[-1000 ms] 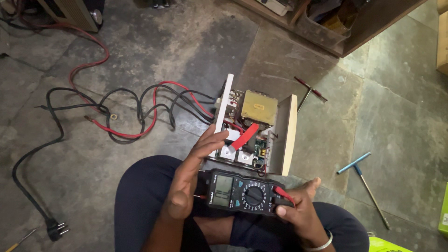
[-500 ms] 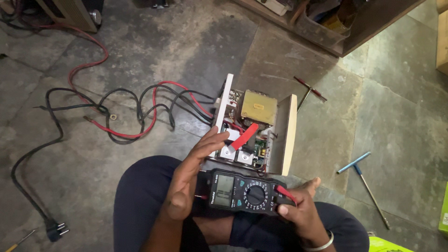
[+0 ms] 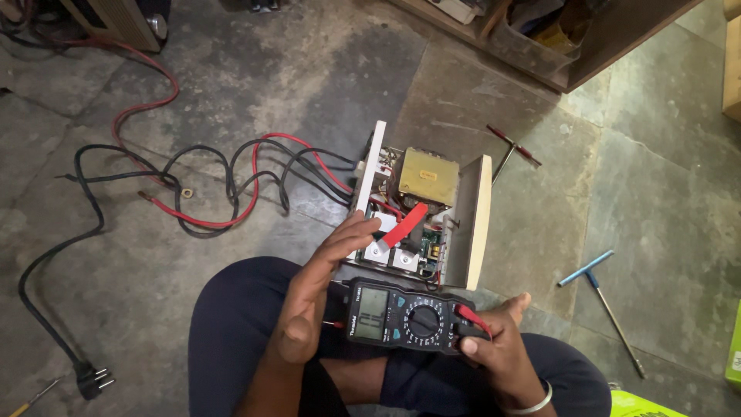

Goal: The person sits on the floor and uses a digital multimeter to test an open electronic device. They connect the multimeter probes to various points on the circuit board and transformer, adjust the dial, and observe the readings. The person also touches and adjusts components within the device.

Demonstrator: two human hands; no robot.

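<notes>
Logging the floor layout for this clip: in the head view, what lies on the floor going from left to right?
Black plug → tangle of red and black cables → opened electrical unit → red-handled tool → blue-handled T-tool.

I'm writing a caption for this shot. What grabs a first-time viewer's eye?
The black multimeter on the person's lap, gripped at its end by the right hand. Just beyond it, the left hand reaches into an opened electrical unit, with red and black cables sprawling to its left.
</notes>
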